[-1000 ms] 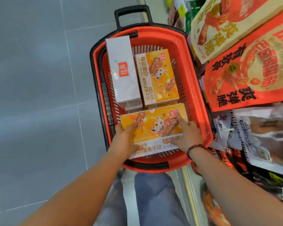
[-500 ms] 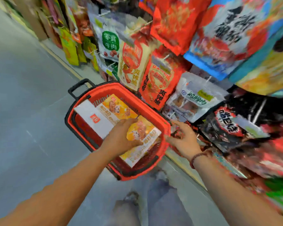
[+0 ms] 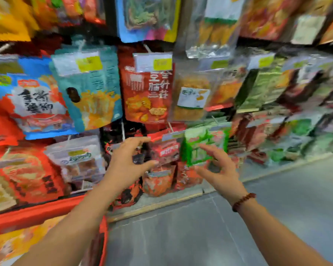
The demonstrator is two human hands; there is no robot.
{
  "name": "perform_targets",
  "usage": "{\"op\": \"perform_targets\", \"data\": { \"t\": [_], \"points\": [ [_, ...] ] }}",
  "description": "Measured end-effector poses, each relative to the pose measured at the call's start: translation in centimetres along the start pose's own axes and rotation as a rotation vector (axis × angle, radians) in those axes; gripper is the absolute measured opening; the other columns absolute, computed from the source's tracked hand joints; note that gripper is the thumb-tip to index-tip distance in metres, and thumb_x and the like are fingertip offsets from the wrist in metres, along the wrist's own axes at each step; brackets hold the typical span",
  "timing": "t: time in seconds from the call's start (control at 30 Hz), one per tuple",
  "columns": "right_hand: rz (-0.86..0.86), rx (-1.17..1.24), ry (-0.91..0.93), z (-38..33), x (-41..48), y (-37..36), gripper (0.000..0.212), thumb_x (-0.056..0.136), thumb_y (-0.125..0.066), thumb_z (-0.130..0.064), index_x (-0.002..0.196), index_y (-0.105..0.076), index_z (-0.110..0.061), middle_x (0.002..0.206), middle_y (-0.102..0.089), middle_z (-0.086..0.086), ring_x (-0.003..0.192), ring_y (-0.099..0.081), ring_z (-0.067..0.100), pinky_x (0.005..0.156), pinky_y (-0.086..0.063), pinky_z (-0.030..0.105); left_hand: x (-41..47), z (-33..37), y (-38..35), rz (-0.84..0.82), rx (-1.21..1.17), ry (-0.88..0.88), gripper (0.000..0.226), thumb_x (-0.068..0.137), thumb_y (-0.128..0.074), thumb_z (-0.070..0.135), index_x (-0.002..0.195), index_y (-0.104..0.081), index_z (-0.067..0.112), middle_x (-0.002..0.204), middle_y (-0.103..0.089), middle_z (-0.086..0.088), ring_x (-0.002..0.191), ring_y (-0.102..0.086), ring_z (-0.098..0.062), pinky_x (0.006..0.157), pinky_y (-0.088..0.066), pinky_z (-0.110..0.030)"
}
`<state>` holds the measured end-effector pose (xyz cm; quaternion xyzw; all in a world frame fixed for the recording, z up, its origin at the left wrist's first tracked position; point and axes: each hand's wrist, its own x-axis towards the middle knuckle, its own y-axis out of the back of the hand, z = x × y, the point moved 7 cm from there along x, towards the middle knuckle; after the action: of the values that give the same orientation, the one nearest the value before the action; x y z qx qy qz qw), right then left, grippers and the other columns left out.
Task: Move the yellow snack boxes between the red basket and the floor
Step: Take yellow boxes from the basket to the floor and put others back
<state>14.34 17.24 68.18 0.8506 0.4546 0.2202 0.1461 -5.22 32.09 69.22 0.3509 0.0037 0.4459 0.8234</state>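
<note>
The red basket shows only as a rim at the lower left edge of the head view. Inside it lies a blurred yellow snack box, partly behind my left forearm. My left hand is raised in front of the shelf with fingers spread and loosely bent, holding nothing. My right hand is up beside it, palm turned toward the left hand, also empty. A bead bracelet sits on the right wrist. Both hands are well above and to the right of the basket.
A shelf wall of hanging snack bags fills the upper view, blurred by motion. Its base strip runs along the grey tiled floor, which stretches to the lower right.
The view has swung up and right from the basket to the shelf. Both hands let go of the yellow box, left the basket and rose in front of the hanging bags.
</note>
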Motion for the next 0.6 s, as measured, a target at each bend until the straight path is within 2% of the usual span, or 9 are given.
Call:
{"op": "perform_targets", "data": {
  "t": [0.03,0.13,0.2,0.27,0.33,0.43,0.47,0.53,0.6],
  "points": [
    [0.064,-0.015,-0.007,0.3,-1.2,3.0,0.047,0.071,-0.077,-0.034,0.114,-0.058,-0.041,0.12,-0.053,-0.019,0.117,-0.051,0.011,0.099,-0.042,0.031,1.0,2.2,-2.0,-0.034,-0.024,-0.057,0.057,0.066,-0.082,0.036,0.116,-0.055,0.036,0.109,-0.051,0.025,0.104,-0.048,0.002,0.089,-0.042,-0.023],
    [0.244,-0.072,-0.038,1.2,-5.4,11.6,0.047,0.069,-0.072,-0.043,0.113,-0.054,-0.044,0.118,-0.052,-0.023,0.115,-0.048,-0.001,0.094,-0.039,0.016,2.5,9.2,-8.0,-0.133,-0.06,-0.204,0.056,0.064,-0.083,0.034,0.112,-0.055,0.034,0.106,-0.051,0.024,0.104,-0.049,-0.001,0.089,-0.038,-0.019],
    [0.38,-0.104,-0.057,1.8,-8.9,17.1,0.047,0.066,-0.067,-0.047,0.111,-0.055,-0.044,0.115,-0.054,-0.024,0.113,-0.049,-0.005,0.092,-0.038,0.013,2.6,13.6,-12.1,-0.195,-0.095,-0.275,0.059,0.06,-0.083,0.039,0.112,-0.056,0.033,0.105,-0.053,0.02,0.104,-0.053,-0.008,0.089,-0.04,-0.021],
    [0.495,-0.135,-0.086,2.8,-12.9,22.2,0.047,0.066,-0.071,-0.042,0.11,-0.055,-0.043,0.113,-0.056,-0.021,0.109,-0.05,-0.007,0.089,-0.04,0.012,2.0,17.6,-16.4,-0.263,-0.156,-0.327,0.062,0.056,-0.075,0.052,0.112,-0.058,0.029,0.104,-0.056,0.016,0.102,-0.057,-0.011,0.087,-0.045,-0.027],
    [0.577,-0.164,-0.154,4.3,-17.2,26.7,0.047,0.068,-0.072,-0.035,0.111,-0.056,-0.043,0.115,-0.057,-0.015,0.109,-0.051,-0.004,0.087,-0.04,0.015,0.6,21.2,-20.7,-0.322,-0.192,-0.384,0.062,0.057,-0.071,0.056,0.112,-0.058,0.03,0.106,-0.058,0.013,0.101,-0.058,-0.012,0.086,-0.047,-0.028],
    [0.708,-0.215,-0.233,6.2,-24.3,32.7,0.046,0.07,-0.072,-0.033,0.112,-0.057,-0.043,0.115,-0.058,-0.012,0.107,-0.053,0.002,0.085,-0.043,0.02,-2.4,26.4,-27.6,-0.454,-0.231,-0.421,0.06,0.06,-0.084,0.038,0.113,-0.059,0.026,0.108,-0.06,0.006,0.102,-0.058,-0.011,0.084,-0.04,-0.007],
    [0.752,-0.223,-0.264,6.8,-26.7,34.4,0.045,0.07,-0.073,-0.033,0.112,-0.057,-0.042,0.114,-0.058,-0.012,0.107,-0.053,0.002,0.086,-0.045,0.022,-3.6,28.2,-29.8,-0.501,-0.239,-0.432,0.06,0.06,-0.084,0.035,0.113,-0.06,0.024,0.109,-0.061,0.003,0.1,-0.058,-0.013,0.081,-0.04,-0.005],
    [0.837,-0.225,-0.325,7.9,-31.5,37.4,0.045,0.07,-0.072,-0.035,0.112,-0.057,-0.043,0.115,-0.057,-0.013,0.106,-0.053,0.001,0.087,-0.045,0.023,-5.8,31.6,-34.4,-0.585,-0.266,-0.453,0.059,0.059,-0.082,0.036,0.113,-0.059,0.024,0.108,-0.06,0.001,0.094,-0.058,-0.015,0.078,-0.043,-0.013],
    [0.92,-0.236,-0.389,8.9,-36.2,40.1,0.045,0.068,-0.07,-0.044,0.111,-0.056,-0.046,0.117,-0.057,-0.014,0.107,-0.052,-0.002,0.087,-0.044,0.021,-8.2,34.7,-38.7,-0.661,-0.323,-0.464,0.058,0.061,-0.086,0.027,0.112,-0.059,0.023,0.108,-0.059,0.001,0.097,-0.057,-0.014,0.08,-0.047,-0.022]
  ]
}}
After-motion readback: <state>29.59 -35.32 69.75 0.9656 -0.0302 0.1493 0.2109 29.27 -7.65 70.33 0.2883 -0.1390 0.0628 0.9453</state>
